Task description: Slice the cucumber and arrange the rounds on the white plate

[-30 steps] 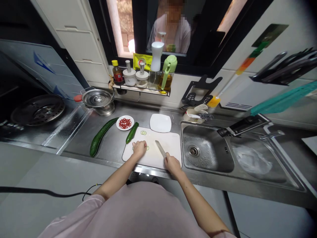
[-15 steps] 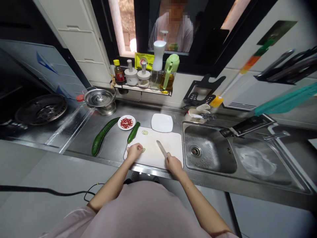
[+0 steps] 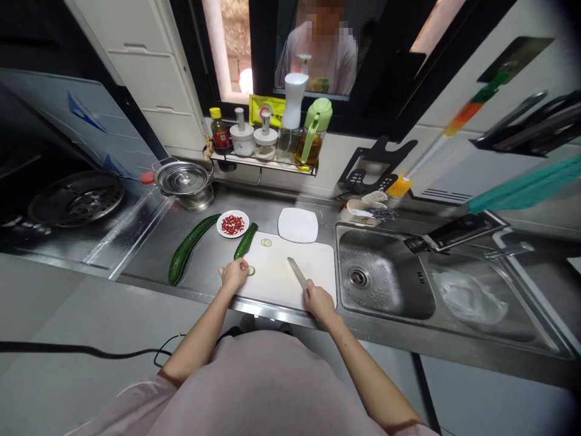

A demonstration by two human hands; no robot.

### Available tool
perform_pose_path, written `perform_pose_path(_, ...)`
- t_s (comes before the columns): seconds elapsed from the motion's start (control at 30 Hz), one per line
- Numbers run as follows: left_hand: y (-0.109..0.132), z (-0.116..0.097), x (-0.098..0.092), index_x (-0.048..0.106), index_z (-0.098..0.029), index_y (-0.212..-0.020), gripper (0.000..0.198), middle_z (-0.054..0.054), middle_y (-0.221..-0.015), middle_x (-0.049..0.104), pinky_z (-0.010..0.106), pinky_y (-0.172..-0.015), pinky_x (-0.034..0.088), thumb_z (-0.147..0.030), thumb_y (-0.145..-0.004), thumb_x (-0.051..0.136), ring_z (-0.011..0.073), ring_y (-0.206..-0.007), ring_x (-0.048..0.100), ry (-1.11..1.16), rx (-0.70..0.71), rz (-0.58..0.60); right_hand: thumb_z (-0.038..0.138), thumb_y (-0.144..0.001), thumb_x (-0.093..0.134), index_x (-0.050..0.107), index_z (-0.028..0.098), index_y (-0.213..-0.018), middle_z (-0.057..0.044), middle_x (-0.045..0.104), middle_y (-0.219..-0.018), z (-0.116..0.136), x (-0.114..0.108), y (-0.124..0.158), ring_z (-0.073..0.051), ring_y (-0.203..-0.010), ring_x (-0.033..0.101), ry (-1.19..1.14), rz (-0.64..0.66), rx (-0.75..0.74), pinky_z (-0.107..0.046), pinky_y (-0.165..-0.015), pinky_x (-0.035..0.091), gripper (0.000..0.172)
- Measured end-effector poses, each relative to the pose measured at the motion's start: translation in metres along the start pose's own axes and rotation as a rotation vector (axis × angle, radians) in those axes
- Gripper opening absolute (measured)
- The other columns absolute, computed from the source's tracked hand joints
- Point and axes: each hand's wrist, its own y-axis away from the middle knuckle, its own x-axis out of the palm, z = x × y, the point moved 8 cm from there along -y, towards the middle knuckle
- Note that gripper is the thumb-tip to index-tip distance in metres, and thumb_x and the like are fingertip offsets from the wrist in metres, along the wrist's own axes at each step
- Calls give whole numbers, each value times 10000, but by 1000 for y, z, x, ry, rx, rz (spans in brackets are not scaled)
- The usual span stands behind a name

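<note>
My right hand is wrapped round the handle of a knife, whose blade rests over the right part of the white cutting board. At the board's left edge my left hand is closed, its fingertips pinching a round cucumber slice. Just beyond that hand lies a cut piece of cucumber, partly across the board's corner. A couple of thin cucumber slices overlap near the back of the board. A long whole cucumber lies on the steel counter to the left.
Behind the board sit a white square plate and a small plate of chopped red pieces. The sink is at the right. A steel pot with a lid stands back left, below a rack of seasoning bottles.
My left hand has moved left across the board, and the cucumber slice at its fingertips has shifted left with it. The knife and my right hand stay in place.
</note>
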Motion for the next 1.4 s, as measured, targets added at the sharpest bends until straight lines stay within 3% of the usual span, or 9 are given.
perform_pose_path(0.53, 1, -5, -3, 667, -264, -880, 126, 31, -923, 724, 394, -887, 315, -315, -811, 576, 244, -952, 623, -43, 3, -27, 226, -951, 343, 461, 168, -1183, -123, 687, -950, -1, 1, -3, -216, -900, 660, -9, 9, 0, -275, -709, 391, 267)
perform_pose_path(0.8, -19, -49, -3, 648, -275, -1044, 238, 42, -1027, 698, 360, -883, 336, -325, -857, 509, 235, -1023, 598, 75, 93, -158, 192, -934, 341, 469, 161, -1194, -127, 689, -950, -2, 2, -3, -217, -905, 663, -13, 8, 7, -276, -708, 393, 291)
perform_pose_path(1.07, -48, -96, 12, 604, -287, -1206, 349, 88, -1175, 622, 398, -921, 297, -316, -877, 490, 267, -1090, 548, -107, 188, -129, 192, -935, 335, 484, 156, -1180, -131, 692, -937, -2, 2, -3, -228, -895, 671, -31, 13, 14, -278, -700, 399, 290)
perform_pose_path(1.4, -65, -107, 23, 645, -263, -1166, 327, 110, -1143, 597, 393, -902, 266, -246, -900, 455, 259, -1081, 514, -267, 304, -105, 195, -936, 334, 482, 151, -1179, -139, 696, -938, -3, 4, -5, -237, -880, 677, -15, -2, 5, -288, -686, 404, 288)
